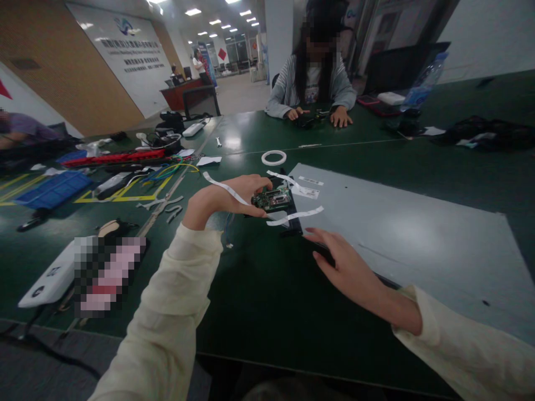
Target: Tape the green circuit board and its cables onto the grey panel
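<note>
**Circuit board held at the edge of a grey panel**

One green circuit board sits near the middle of the dark green table, at the left corner of a large grey panel that lies flat on the table's right half. The left hand is closed around the board's left end, fingers curled over it. One white strip drapes across the back of this hand. Two further white strips are visible: one just in front of the board, one just behind it, both overlapping the panel's corner. Two small white labels lie on the panel beside them.

The right hand is open and holds nothing; its palm faces down and its fingers are spread over the panel's near edge, well apart from the board.

One roll of white tape lies behind the board, toward the table's far edge. At the far edge a second person rests two hands on a dark object. Toward the left edge lie one blue tray, one red bar and a bundle of coloured wires.
</note>
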